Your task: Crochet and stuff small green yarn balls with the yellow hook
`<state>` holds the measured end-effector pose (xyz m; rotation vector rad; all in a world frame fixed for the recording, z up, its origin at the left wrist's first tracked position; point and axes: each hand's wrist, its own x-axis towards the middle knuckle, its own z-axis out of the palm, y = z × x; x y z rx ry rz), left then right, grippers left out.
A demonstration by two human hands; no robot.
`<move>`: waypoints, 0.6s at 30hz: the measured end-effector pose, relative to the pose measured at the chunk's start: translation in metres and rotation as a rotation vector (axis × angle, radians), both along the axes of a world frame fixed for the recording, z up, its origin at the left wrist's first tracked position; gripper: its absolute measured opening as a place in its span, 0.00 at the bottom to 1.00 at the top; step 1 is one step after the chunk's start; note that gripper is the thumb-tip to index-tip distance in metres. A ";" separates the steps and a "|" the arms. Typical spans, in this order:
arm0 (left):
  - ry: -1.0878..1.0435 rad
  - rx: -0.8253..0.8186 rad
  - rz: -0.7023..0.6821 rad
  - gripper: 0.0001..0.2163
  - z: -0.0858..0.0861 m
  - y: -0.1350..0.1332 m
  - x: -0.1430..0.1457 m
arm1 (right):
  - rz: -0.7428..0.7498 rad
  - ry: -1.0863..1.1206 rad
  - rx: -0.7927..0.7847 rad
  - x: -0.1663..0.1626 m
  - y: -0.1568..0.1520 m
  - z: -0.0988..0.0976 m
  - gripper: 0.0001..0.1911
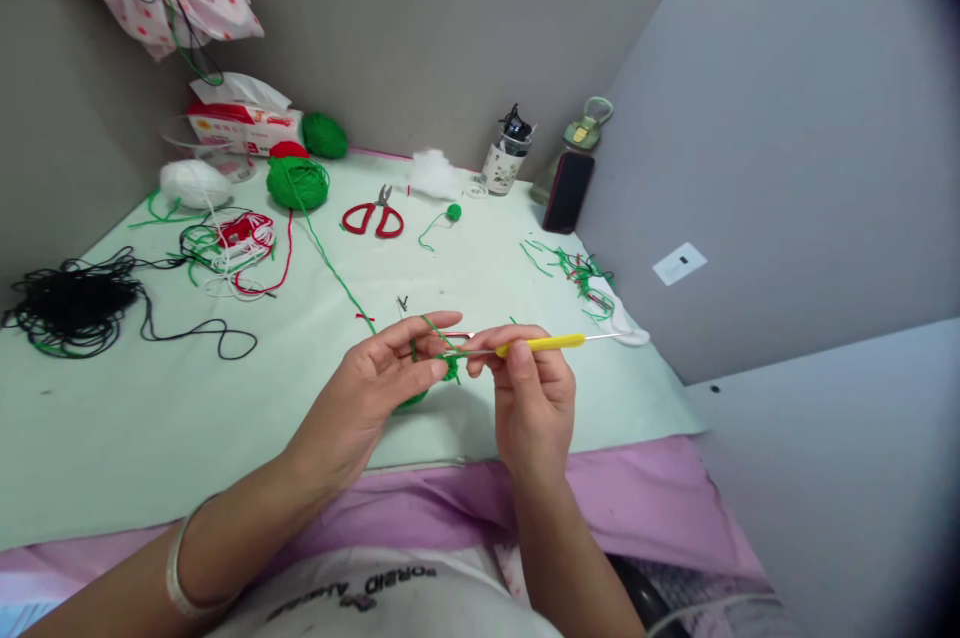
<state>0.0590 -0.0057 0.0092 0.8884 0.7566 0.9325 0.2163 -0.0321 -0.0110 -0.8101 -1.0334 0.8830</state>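
Observation:
My left hand (379,380) pinches a small green crochet piece (448,366) between thumb and fingers, with green yarn looped over the index finger. The strand runs back across the table to a green yarn ball (298,182). My right hand (525,388) grips a crochet hook with a yellow handle (541,343). Its metal tip points left into the green piece, and both hands meet over the pale green table cover (187,418).
Red scissors (373,216), a small green ball (454,211), white stuffing (433,171), a white yarn ball (195,183), tangled black yarn (71,303), mixed red, white and green yarn (236,243), yarn scraps (581,273), a tissue box (240,126), a phone (568,191), bottles (507,158).

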 end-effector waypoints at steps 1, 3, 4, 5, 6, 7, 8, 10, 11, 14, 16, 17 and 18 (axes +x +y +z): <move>0.002 0.007 -0.002 0.15 0.000 0.000 0.000 | 0.002 -0.015 0.010 0.000 -0.001 0.001 0.10; 0.005 0.023 -0.010 0.14 0.001 0.000 -0.001 | -0.007 -0.063 0.048 0.001 -0.003 0.002 0.11; 0.008 0.033 -0.015 0.13 0.001 0.000 -0.002 | -0.020 -0.095 0.074 0.001 -0.004 0.002 0.11; 0.009 0.045 -0.018 0.13 0.001 0.000 -0.002 | -0.037 -0.130 0.099 0.001 -0.005 0.003 0.11; 0.011 0.059 -0.021 0.13 0.000 0.000 -0.003 | -0.055 -0.168 0.124 0.001 -0.006 0.004 0.11; 0.013 0.076 -0.021 0.12 -0.001 0.000 -0.003 | -0.070 -0.203 0.147 0.000 -0.007 0.005 0.11; 0.015 0.096 -0.019 0.12 -0.001 0.000 -0.004 | -0.083 -0.234 0.166 0.000 -0.008 0.006 0.12; 0.024 0.130 -0.016 0.11 -0.002 0.000 -0.004 | -0.099 -0.272 0.191 -0.001 -0.009 0.006 0.12; 0.032 0.144 -0.013 0.11 -0.003 0.000 -0.005 | -0.105 -0.278 0.199 -0.002 -0.009 0.006 0.13; 0.065 0.162 -0.004 0.11 -0.003 0.001 -0.006 | -0.120 -0.260 0.209 -0.003 -0.009 0.006 0.13; 0.077 0.167 0.004 0.11 -0.002 0.001 -0.006 | -0.120 -0.252 0.203 -0.002 -0.009 0.005 0.13; 0.080 0.168 0.006 0.11 -0.002 0.001 -0.006 | -0.120 -0.257 0.197 -0.002 -0.009 0.005 0.13; 0.082 0.171 0.009 0.11 -0.001 0.001 -0.006 | -0.121 -0.271 0.192 -0.002 -0.010 0.005 0.13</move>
